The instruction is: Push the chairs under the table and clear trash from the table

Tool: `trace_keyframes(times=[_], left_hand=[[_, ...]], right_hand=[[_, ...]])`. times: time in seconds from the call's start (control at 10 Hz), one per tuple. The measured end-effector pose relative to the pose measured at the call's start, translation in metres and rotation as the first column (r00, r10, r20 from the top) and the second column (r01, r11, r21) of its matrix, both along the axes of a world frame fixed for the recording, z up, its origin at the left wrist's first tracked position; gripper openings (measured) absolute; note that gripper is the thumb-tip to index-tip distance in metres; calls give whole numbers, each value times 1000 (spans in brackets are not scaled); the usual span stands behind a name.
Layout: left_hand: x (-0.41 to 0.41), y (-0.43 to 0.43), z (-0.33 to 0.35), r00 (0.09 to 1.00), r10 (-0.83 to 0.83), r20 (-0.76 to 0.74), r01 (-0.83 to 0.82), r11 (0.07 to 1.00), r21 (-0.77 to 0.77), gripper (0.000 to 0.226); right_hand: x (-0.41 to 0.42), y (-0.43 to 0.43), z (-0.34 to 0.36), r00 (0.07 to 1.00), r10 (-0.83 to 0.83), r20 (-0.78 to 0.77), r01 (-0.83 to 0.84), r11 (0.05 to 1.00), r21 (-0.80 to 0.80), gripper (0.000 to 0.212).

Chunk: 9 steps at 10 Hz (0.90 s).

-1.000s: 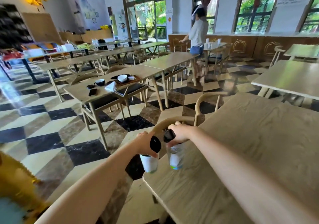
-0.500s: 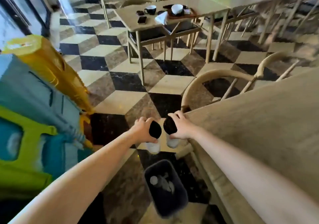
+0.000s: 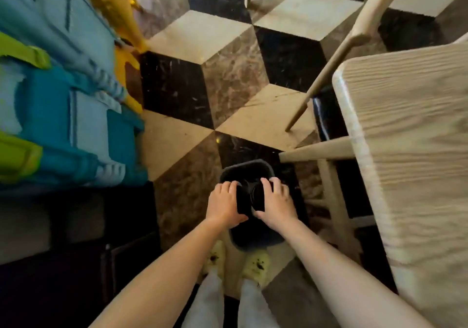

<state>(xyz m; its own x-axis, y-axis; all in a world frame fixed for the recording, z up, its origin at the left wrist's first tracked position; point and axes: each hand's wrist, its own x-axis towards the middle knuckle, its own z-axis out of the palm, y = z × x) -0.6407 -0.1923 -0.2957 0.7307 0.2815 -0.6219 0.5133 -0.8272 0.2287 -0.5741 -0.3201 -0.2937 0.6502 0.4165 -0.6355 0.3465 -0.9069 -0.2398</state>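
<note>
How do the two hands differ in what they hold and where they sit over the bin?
The left hand grips the left black-lidded cup; the right hand grips the right black-lidded cup. The left hand's fingers curl over its lid from the left side, the right hand's from the right, mirrored. The right hand sits closer to the wooden table. Both hover above the dark bin, cups touching side by side.

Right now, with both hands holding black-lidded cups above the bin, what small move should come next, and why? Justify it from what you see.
Probably let go of both cups. The left hand and right hand each hold a black-lidded cup, side by side, directly over the open dark bin on the floor by the table. Nothing visible lies between cups and bin, so opening each grip should drop them in.
</note>
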Motion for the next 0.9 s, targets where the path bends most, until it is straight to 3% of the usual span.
trace_keyframes(times=[0.3, 0.5, 0.6, 0.7, 0.9], left_hand=[[-1, -19, -132, 999, 32, -29, -33, 999, -7, 102], [-9, -21, -174, 986, -88, -143, 87, 996, -10, 103], [-11, -20, -176, 985, -144, -91, 144, 990, -11, 90], [-13, -11, -168, 984, -171, -50, 171, 985, -5, 78], [-11, 25, -128, 941, -242, -236, 219, 968, -121, 64]], right_hand=[[0, -13, -131, 998, 33, 51, -29, 996, -79, 92], [-10, -14, -176, 991, 129, 29, -125, 986, -106, 96], [-18, -8, -185, 990, 141, 17, -139, 986, -88, 91], [-22, -2, -181, 988, 144, -48, -148, 983, -105, 82], [-8, 18, -135, 905, 180, -384, -271, 942, -196, 72]])
